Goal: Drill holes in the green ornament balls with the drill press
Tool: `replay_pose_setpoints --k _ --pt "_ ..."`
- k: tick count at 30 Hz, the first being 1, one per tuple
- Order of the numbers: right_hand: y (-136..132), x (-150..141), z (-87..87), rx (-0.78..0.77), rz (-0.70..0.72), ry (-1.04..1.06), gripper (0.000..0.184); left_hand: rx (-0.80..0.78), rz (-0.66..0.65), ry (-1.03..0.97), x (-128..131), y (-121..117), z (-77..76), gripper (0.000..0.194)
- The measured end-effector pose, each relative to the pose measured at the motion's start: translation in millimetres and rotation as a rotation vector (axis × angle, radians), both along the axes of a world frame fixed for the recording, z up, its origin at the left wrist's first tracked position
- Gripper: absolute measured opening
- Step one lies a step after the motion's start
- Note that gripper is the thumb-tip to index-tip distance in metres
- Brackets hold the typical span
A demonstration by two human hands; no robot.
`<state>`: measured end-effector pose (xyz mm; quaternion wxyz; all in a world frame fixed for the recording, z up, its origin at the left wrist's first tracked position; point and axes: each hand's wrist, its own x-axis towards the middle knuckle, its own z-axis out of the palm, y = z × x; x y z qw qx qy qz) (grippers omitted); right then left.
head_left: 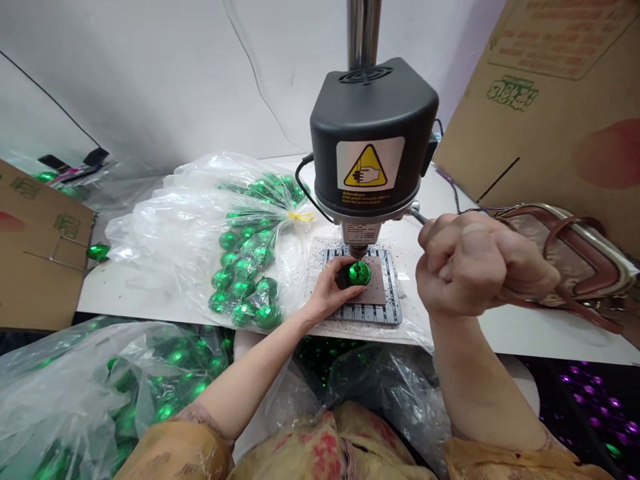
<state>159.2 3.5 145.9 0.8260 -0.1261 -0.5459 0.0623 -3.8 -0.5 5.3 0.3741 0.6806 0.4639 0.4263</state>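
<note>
A shiny green ball [359,273] sits on a brown square pad under the chuck of a black drill press [375,127]. My left hand [334,288] grips the ball from the left side, thumb in front and fingers behind. The chuck is right above the ball, and a dark spot shows on the ball's top. My right hand [475,263] is closed in a fist around the drill press's feed lever [417,213], most of which the fingers hide. Dark shavings lie over the slotted metal base [393,313] around the pad.
Left of the press lies a clear plastic bag [175,207] of green balls, tied with yellow. Another bag [65,393] of green balls is at lower left. Cardboard boxes [560,100] flank the table. A brown-trimmed bag [590,247] lies at right, above purple balls [595,407].
</note>
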Motion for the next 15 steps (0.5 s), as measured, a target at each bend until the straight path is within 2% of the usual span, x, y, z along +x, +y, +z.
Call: replay_pose_setpoints --k 6,11,13,15 --pt "4 2 -7.5 0.114 -0.059 -0.051 0.042 0.004 -0.006 -0.018 0 1 -2.9 0.053" --pt "9 1 -23.4 0.182 -0.070 -0.016 0.042 0.016 -0.011 -0.023 0 1 -6.1 0.053" --pt "8 0 -28.9 0.194 -0.081 -0.005 0.046 0.024 -0.013 -0.025 -1 1 -7.5 0.054" --pt "5 0 -27.1 0.170 -0.084 -0.008 0.049 0.027 -0.017 -0.032 -1 2 -8.1 0.054"
